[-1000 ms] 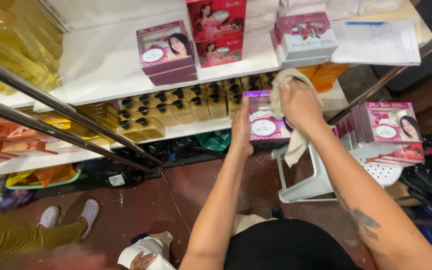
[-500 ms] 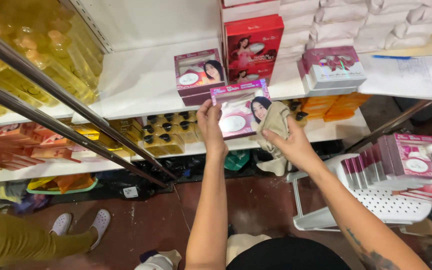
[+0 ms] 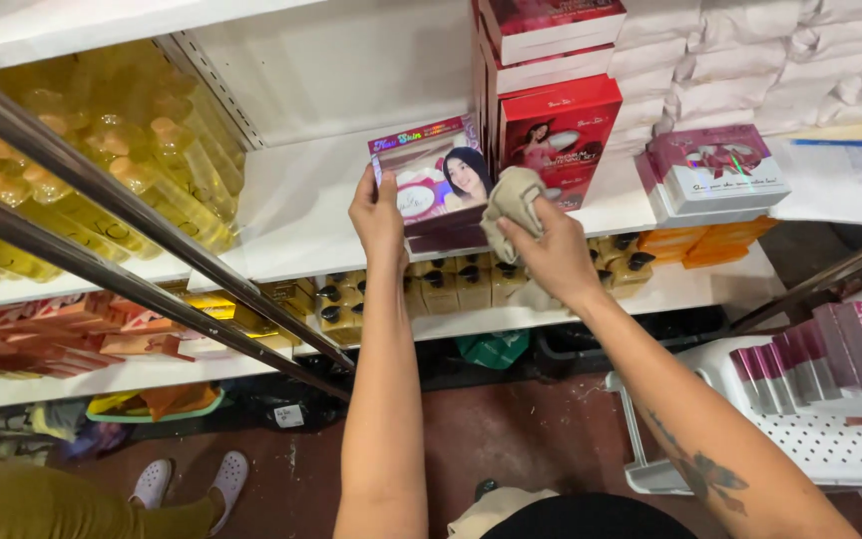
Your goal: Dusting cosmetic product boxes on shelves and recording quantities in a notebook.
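White shop shelving fills the view. On its middle shelf [image 3: 291, 215] rests the pink-and-purple cardboard cosmetics box [image 3: 431, 180], propped upright, beside a red cardboard box [image 3: 561, 135]. The left hand [image 3: 379, 215] pinches the pink box's left edge; the right hand [image 3: 551, 255] is closed around a beige cloth [image 3: 513, 205] pressed to its right side. Wiping looks underway, and similar boxes wait on a white plastic stool [image 3: 830, 449]. Half a second ago the box was held lower, off the shelf.

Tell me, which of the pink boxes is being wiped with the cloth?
The pink picture box held above the white shelf: left hand grips it, right hand presses a beige cloth against it.
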